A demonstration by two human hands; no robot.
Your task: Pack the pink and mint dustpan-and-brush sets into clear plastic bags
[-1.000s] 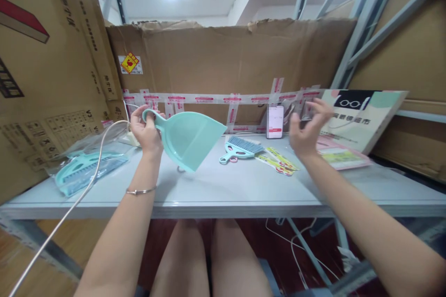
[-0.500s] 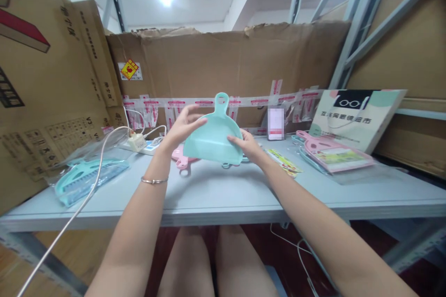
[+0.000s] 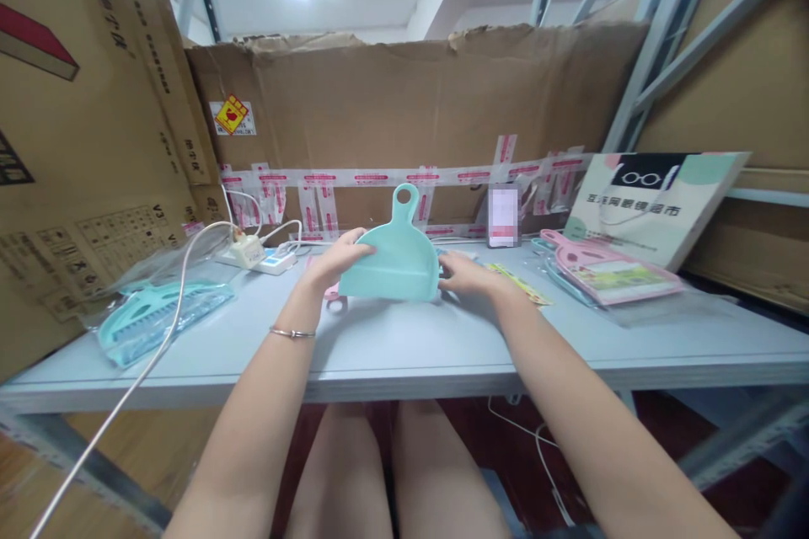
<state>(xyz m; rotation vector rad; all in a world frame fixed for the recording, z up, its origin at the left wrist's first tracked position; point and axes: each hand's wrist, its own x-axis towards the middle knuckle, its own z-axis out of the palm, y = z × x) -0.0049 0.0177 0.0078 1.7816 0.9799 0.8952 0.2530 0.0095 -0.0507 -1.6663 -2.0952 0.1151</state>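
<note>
A mint-green dustpan (image 3: 395,265) stands upright above the table, its looped handle pointing up and its wide edge down. My left hand (image 3: 341,257) is closed on its left edge, thumb across the front. My right hand (image 3: 466,276) is at the pan's right edge, low over the table. Its fingers are curled, and what they hold, if anything, is hidden. Part of a pink handled piece (image 3: 337,300) shows on the table behind the pan's lower left corner.
Bagged mint dustpan and brush (image 3: 168,316) lie at left, near a white cable and power strip (image 3: 275,261). Pink and mint dustpans (image 3: 610,269) are stacked at right before a printed box (image 3: 657,202). A phone (image 3: 504,215) and colourful cards (image 3: 522,282) are behind my right hand.
My left hand has closed on the dustpan's left edge, and the pan has come down slightly. My right hand has released its thumb from the pan's front and dropped beside it.
</note>
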